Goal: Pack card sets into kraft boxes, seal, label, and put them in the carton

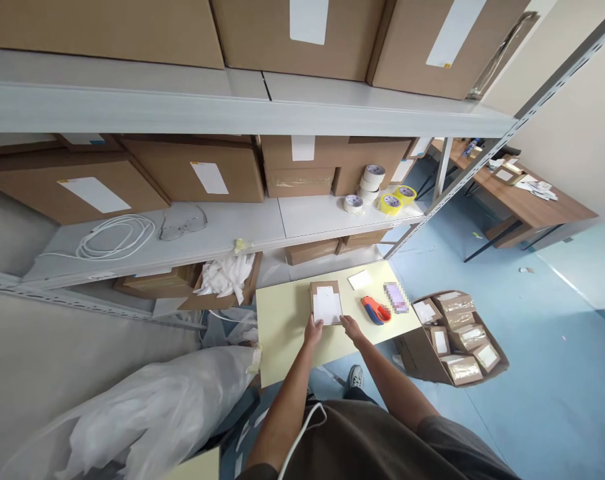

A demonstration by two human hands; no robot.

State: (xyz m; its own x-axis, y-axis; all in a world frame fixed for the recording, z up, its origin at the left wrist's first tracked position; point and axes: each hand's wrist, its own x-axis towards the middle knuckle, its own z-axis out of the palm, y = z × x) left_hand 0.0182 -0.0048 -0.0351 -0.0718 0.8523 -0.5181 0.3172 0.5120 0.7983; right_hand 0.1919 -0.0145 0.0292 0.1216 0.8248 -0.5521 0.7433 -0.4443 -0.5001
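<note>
Cardboard box (325,300) is lying directly ahead of and between the two hands over the pale surface, its long axis running away from them and its white label facing up. Neither hand is clearly nearer: the left hand (312,329) is gripping the near left corner, and the right hand (351,327) is closing its fingers on the near right corner. Whether the box is resting flat or being lifted slightly, I cannot tell. Left of the hands, translucent plastic sheeting (182,393) is bulging beside the surface (282,327), whose bare stretch is reaching to the left hand. Beyond the box, a long shelf (242,227) is spanning the view. Ahead and right of the right hand, a white slip (359,280) is lying near the box, then a red-and-blue tool (376,311), then a pixelated purple item (396,297). Farther right, past the surface's edge, an open carton (416,355) is holding small labelled boxes (466,338) above the blue floor (547,320).
</note>
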